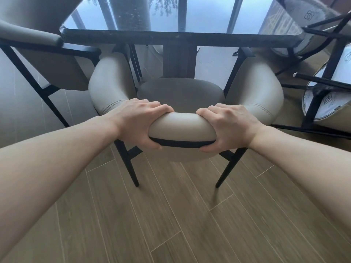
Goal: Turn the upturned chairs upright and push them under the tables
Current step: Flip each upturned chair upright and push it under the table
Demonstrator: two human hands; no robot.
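Beige chair [181,93]: upright on wooden floor [171,215], seat front at table [178,36] edge.
Left hand [138,122]: fingers wrapped over backrest.
Right hand [228,124]: same clasp on backrest.
Upturned chairs [326,103]: right, legs up.

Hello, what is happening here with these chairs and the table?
A person holds the padded backrest of an upright beige chair, left hand and right hand each with a grip around the top edge. The chair faces the glass-topped table, its seat near the table edge. At the right, two upturned chairs have their legs in the air. Another upright chair stands at the left.
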